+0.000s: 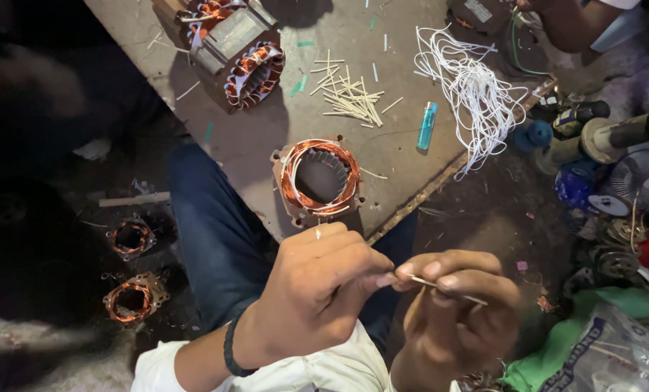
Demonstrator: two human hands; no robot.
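Left hand point(317, 294): curling closed at 6 o'clock, wearing a dark wristband point(231, 348); pinching the near end of a thin stick point(440, 288) between thumb and fingertips
Right hand point(458, 305): sitting at 5 o'clock, just beside the left; closing fingers over the same thin stick, its far end poking out toward 4 o'clock
Stator point(318, 178): lying flat on the grey board point(266, 138) near centre, just above the hands at 12 o'clock; showing copper windings around an open bore
Stick pile point(350, 94): scattering at 12 o'clock, beyond the stator
Lighter point(426, 125): lying blue at 1 o'clock, beside white cords point(477, 94)
Larger stator point(233, 47): tilting at 11 o'clock
Small stators point(130, 268): resting on the dark floor at 9 o'clock
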